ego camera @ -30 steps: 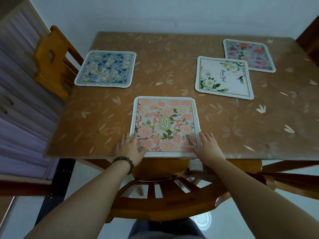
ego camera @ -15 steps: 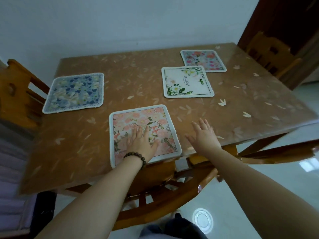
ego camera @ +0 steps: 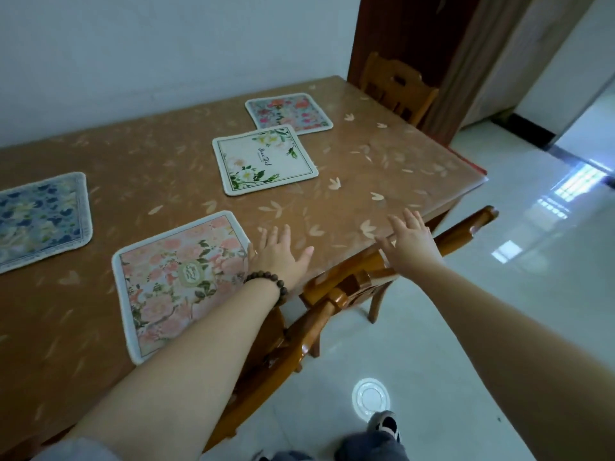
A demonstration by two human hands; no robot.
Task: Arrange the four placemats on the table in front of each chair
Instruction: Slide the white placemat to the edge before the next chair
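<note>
Both hands flat, fingers spread, gripping nothing: left hand [ego camera: 278, 252] at the pink mat's [ego camera: 181, 281] right edge, right hand [ego camera: 411, 241] over the desk's [ego camera: 416, 168] near edge. White mat [ego camera: 264, 159] mid-desk, beyond and slightly left of the left hand, nearer to it; red-flowered mat [ego camera: 289, 112] behind, toward the far right corner chair [ego camera: 397, 86].

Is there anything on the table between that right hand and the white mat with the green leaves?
Nothing visible. The right hand hovers at the table near edge, and only bare tabletop lies between it and the white placemat. The left hand sits off to the side.
</note>
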